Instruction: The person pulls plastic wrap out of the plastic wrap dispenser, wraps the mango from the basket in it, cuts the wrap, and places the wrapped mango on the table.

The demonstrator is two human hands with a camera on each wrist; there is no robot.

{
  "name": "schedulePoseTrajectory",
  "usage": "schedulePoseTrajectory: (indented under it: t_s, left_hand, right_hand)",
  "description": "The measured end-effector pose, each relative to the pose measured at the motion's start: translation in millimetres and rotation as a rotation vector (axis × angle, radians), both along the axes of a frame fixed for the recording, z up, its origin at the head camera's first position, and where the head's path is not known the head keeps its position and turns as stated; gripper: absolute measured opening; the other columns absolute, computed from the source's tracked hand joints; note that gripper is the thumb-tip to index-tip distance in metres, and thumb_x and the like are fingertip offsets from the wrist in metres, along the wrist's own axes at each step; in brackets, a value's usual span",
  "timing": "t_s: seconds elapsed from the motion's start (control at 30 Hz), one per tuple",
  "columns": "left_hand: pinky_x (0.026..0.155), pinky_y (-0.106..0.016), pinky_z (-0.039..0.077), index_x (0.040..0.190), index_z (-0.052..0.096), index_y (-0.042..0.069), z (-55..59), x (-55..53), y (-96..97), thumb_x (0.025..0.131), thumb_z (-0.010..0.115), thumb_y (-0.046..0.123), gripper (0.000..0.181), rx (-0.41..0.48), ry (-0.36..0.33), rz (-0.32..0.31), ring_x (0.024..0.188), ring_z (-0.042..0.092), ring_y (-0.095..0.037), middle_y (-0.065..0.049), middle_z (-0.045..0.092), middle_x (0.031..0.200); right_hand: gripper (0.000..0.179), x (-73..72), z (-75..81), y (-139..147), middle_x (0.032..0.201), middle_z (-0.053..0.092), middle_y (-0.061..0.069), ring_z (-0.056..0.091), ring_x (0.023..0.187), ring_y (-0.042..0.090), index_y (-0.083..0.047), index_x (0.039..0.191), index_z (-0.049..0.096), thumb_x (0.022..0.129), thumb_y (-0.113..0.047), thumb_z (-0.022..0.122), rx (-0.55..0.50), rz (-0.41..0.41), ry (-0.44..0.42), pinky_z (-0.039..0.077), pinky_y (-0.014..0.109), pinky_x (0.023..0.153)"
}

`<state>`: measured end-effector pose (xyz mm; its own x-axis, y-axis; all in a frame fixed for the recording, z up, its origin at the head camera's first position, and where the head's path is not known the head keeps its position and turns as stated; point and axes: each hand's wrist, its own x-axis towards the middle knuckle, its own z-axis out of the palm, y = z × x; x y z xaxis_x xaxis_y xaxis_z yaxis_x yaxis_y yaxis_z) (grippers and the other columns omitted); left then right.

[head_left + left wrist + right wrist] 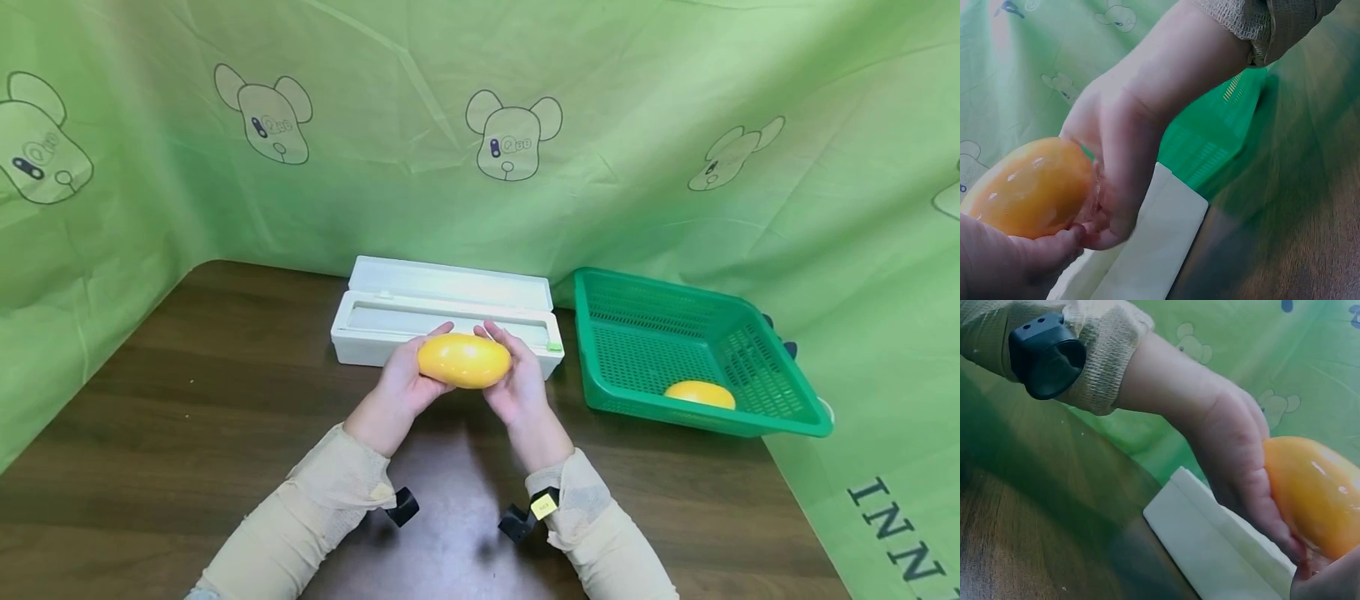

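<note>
A glossy yellow mango (pixel 464 361) is held between both hands, above the front edge of a white plastic wrap dispenser (pixel 442 342). My left hand (pixel 401 385) grips its left end, thumb below and fingers behind. On the opposite end, my right hand (pixel 522 390) holds it the same way. Both wrist views show shiny clear film bunched at the mango's underside, close to the fingertips. The dispenser's lid (pixel 450 282) stands raised at the back, with a green slider (pixel 554 347) at the right of its front rail.
To the right stands a green perforated basket (pixel 637 404) with a second yellow mango (pixel 701 393) in it. Behind the brown wooden table (pixel 187 400) hangs a green curtain (pixel 405 192) with mouse-like heads printed on it. Black wrist cameras (pixel 403 507) hang under the sleeves.
</note>
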<state>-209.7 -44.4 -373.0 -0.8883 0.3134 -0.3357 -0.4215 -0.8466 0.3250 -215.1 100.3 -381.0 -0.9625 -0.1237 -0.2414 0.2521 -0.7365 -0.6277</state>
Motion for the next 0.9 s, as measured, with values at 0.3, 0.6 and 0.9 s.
schedulePoseTrajectory:
  t_s: [0.3, 0.6, 0.9]
  left_hand:
    - [0.121, -0.053, 0.015, 0.163, 0.022, 0.011, 2.3, 3.8, 4.0, 0.111, 0.021, 0.015, 0.052, 0.023, 0.005, 0.029, 0.148, 0.023, -0.033, -0.018, 0.02, 0.163]
    - [0.119, -0.055, 0.024, 0.161, 0.025, 0.007, 6.2, 7.9, 8.7, 0.111, 0.02, 0.014, 0.05, 0.06, 0.06, 0.09, 0.141, 0.039, -0.042, -0.016, 0.031, 0.162]
    - [0.121, -0.048, 0.022, 0.161, 0.023, 0.006, 2.9, 6.6, 3.6, 0.111, 0.023, 0.016, 0.051, -0.004, 0.066, -0.044, 0.139, 0.043, -0.031, -0.009, 0.033, 0.163]
  right_hand:
    - [0.034, 1.7, 3.5, -1.3, 0.11, 0.057, 0.006, 0.055, 0.109, 0.019, -0.006, 0.109, 0.054, 0.112, -0.032, 0.031, 0.05, -0.009, 0.03, 0.039, 0.037, 0.109]
    - [0.037, 2.6, 0.4, -2.1, 0.104, 0.053, 0.009, 0.057, 0.098, 0.021, -0.007, 0.085, 0.051, 0.112, -0.025, 0.034, -0.197, -0.007, -0.064, 0.044, 0.037, 0.099]
    - [0.042, 3.8, -3.2, 8.9, 0.1, 0.055, 0.005, 0.059, 0.097, 0.018, -0.009, 0.077, 0.054, 0.112, -0.025, 0.037, -0.186, 0.109, -0.04, 0.045, 0.036, 0.099]
